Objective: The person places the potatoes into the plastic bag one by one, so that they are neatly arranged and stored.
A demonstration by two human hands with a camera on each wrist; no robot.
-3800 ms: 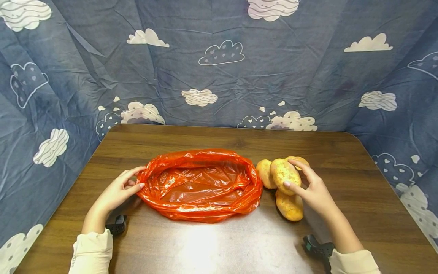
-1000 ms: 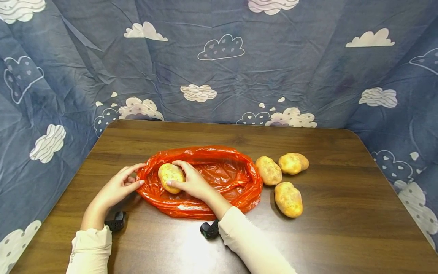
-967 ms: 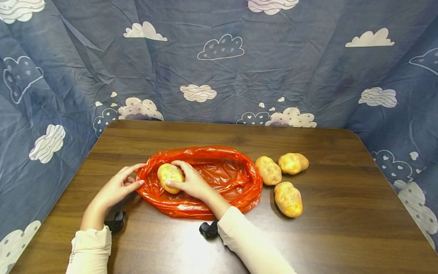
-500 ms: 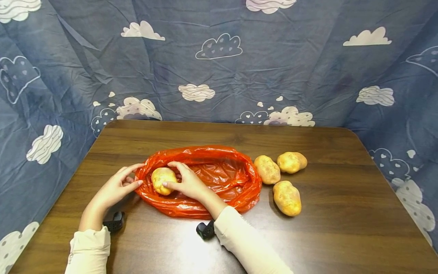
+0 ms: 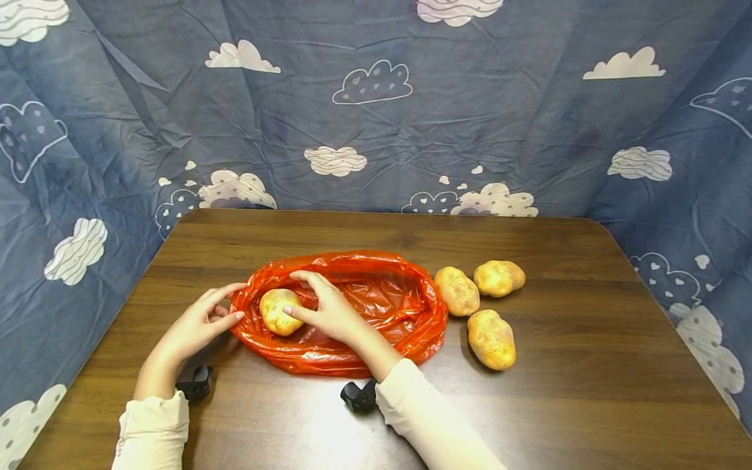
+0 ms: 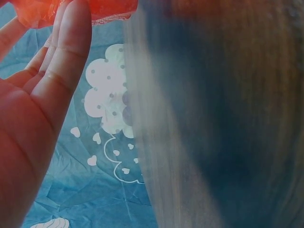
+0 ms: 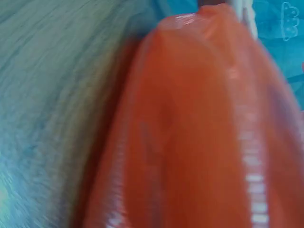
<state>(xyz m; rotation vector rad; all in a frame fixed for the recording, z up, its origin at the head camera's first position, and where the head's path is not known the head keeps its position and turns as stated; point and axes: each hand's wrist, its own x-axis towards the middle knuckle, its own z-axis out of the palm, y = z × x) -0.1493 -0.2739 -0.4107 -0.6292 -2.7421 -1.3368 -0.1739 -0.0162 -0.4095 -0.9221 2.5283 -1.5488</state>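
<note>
A red plastic bag [image 5: 376, 356] lies with its mouth wide and its rim rolled, left of the table's middle. My left hand [image 5: 196, 326] holds its left rim between thumb and fingers; in the left wrist view, the fingers [image 6: 59, 71] reach up to the red plastic. Inside the bag, at its left end, sits one potato [image 5: 279, 316]. My right hand [image 5: 331, 316] is over the bag with its fingers spread. Its thumb overlaps the potato's right side, while the index finger stands apart from it. The right wrist view shows mostly the bag's outer side [image 7: 190, 142], blurred.
Three more potatoes lie right of the bag: one close beside its rim [image 5: 457, 292], one behind [image 5: 499, 279], one nearer the front [image 5: 491, 339]. Black wrist devices [image 5: 196, 383] sit under both wrists. A blue cloud-printed cloth [image 5: 376, 130] hangs behind the wooden table [image 5: 587, 365].
My right hand has carried one potato from the group at right into the bag's left end, then loosened its fingers from it. The left hand has stayed at the bag's rim.
</note>
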